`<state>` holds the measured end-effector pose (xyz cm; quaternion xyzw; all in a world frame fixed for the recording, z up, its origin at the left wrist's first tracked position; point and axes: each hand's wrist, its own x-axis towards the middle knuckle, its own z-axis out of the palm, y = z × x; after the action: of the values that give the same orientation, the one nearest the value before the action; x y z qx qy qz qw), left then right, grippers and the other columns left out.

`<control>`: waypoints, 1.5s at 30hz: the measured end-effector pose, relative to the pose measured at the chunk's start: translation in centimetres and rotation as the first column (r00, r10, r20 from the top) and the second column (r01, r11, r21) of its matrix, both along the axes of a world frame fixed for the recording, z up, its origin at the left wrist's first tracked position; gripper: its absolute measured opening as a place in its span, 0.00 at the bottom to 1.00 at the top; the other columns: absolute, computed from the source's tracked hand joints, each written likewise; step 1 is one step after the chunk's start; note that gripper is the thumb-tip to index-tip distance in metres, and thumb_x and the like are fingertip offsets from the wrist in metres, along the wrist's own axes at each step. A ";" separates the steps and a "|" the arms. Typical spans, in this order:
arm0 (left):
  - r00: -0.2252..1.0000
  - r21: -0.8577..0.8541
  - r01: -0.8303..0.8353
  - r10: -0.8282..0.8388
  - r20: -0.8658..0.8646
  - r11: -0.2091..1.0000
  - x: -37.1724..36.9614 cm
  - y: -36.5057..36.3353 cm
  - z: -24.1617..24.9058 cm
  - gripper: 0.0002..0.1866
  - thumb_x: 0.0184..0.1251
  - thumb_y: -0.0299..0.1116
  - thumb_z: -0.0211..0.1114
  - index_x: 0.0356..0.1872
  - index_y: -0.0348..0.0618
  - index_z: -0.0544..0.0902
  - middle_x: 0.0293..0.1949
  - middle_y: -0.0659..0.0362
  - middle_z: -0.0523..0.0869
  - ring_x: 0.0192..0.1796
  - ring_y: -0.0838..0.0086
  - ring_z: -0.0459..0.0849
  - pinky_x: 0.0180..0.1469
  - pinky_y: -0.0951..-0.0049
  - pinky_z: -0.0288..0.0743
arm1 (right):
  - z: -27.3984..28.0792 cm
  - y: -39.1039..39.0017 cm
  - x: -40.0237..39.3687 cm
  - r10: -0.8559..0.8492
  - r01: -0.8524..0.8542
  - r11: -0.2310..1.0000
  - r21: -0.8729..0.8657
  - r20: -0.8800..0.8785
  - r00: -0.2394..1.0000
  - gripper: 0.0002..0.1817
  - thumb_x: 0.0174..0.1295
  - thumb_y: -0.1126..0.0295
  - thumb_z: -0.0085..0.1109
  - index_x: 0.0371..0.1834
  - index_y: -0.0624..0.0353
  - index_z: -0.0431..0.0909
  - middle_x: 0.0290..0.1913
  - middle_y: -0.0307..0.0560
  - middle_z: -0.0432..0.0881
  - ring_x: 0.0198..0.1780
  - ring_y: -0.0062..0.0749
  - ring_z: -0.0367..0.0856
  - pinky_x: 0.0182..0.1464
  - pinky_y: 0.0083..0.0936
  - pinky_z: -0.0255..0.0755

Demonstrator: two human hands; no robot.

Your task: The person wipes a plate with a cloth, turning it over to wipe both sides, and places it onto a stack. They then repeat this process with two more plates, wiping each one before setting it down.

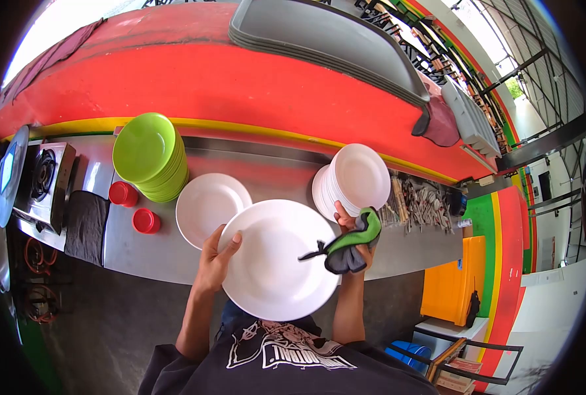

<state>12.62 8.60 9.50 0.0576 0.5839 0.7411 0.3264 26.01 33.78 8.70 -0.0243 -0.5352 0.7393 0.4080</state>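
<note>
My left hand (215, 260) grips the left rim of a white plate (276, 263), thumb on top, in front of my chest. By the plate's right rim, my right hand (355, 237) is closed on a green and black cloth (353, 245). A corner of the cloth hangs over the plate's edge; whether the fingers beneath also hold the rim is hidden. Just behind the held plate, another white plate (209, 205) lies on the steel counter (260, 172). Beyond my right hand stands a stack of white plates (362, 176).
A stack of green bowls (149, 151) and two red containers (146, 221) stand left. Further left are a dark cloth (87, 227) and a gas stove (46, 174). Bundled cutlery (425, 205) lies right. Grey trays (332, 46) rest on the red ledge (194, 82) behind.
</note>
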 end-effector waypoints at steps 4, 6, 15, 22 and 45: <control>0.968 -0.011 0.182 -0.177 0.176 0.983 0.3 -0.3 -0.3 0.18 0.75 0.38 0.61 0.58 0.37 0.79 0.45 0.59 0.85 0.47 0.78 0.81 0.51 0.74 0.75 | 0.4 -3.2 -0.3 0.148 -0.149 0.986 -0.075 -0.027 0.989 0.39 0.54 0.50 0.64 0.63 0.66 0.69 0.34 0.55 0.84 0.45 0.57 0.83 0.69 0.55 0.59; 0.948 0.087 0.173 -0.190 0.257 0.981 1.1 -0.1 -1.2 0.23 0.76 0.42 0.59 0.63 0.37 0.75 0.52 0.55 0.83 0.54 0.72 0.81 0.57 0.70 0.74 | -0.4 -2.0 -1.1 0.285 -0.286 0.958 0.013 -0.151 0.947 0.29 0.58 0.46 0.58 0.50 0.61 0.75 0.23 0.43 0.77 0.29 0.39 0.77 0.60 0.46 0.64; 0.921 0.292 -0.062 0.167 -0.351 0.954 5.1 1.3 -4.2 0.36 0.75 0.64 0.49 0.58 0.35 0.77 0.55 0.52 0.83 0.54 0.66 0.81 0.58 0.69 0.71 | -3.0 -3.9 0.0 -0.474 0.567 0.721 -0.399 0.313 0.823 0.25 0.74 0.47 0.43 0.53 0.61 0.73 0.37 0.41 0.78 0.39 0.24 0.80 0.42 0.21 0.76; 0.903 0.058 -0.117 0.131 -0.410 0.991 6.7 0.1 -2.5 0.25 0.81 0.48 0.54 0.32 0.33 0.80 0.23 0.68 0.74 0.27 0.86 0.66 0.28 0.78 0.58 | 0.0 -5.3 0.6 -0.616 0.620 0.780 0.084 0.275 0.738 0.22 0.72 0.66 0.53 0.64 0.69 0.71 0.59 0.51 0.78 0.58 0.34 0.77 0.64 0.31 0.68; 0.887 0.085 -0.345 0.354 -0.295 0.935 7.1 -2.9 -1.0 0.28 0.83 0.49 0.49 0.24 0.40 0.76 0.22 0.75 0.69 0.27 0.90 0.61 0.26 0.81 0.54 | 5.5 -10.8 -2.2 -0.318 -0.080 0.582 0.809 0.317 0.893 0.31 0.70 0.57 0.58 0.69 0.68 0.69 0.79 0.61 0.57 0.80 0.60 0.52 0.78 0.50 0.45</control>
<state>19.69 5.66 8.55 0.0703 0.6167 0.7786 0.0925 23.80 23.03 14.22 -0.0364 -0.8836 0.3615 0.2955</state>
